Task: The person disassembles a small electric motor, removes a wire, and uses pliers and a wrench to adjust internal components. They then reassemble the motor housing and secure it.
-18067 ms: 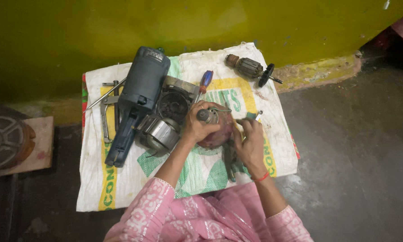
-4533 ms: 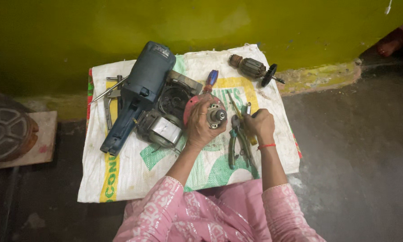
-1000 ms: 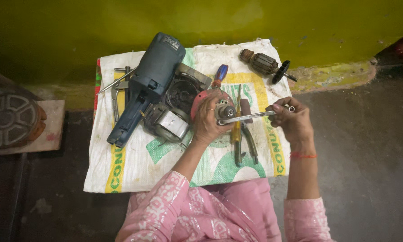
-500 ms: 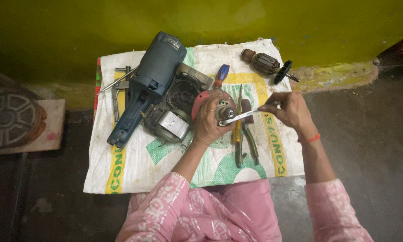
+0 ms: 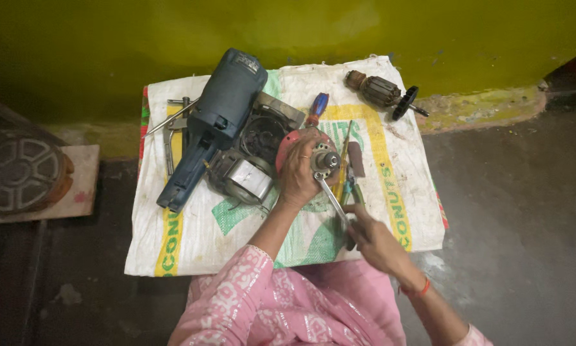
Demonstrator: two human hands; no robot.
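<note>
On the white woven sack [image 5: 185, 250], I see a blue-grey power tool body [image 5: 214, 122] lying at the left. My left hand [image 5: 299, 174] is closed around a red round metal gear housing [image 5: 301, 146] at the sack's middle. A thin silver spanner [image 5: 331, 200] sits on its hub, gripped at the far end by my right hand [image 5: 374, 241]. A brown motor armature [image 5: 381, 93] lies at top right.

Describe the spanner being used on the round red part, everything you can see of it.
The spanner is a slim, bare silvery metal bar. Its upper end sits at the metal hub in the middle of the round red part, which the left hand grips. From there it slants down and to the right, above the white woven sack. The right hand holds its lower end. Its jaw shape is too small to tell.
</note>
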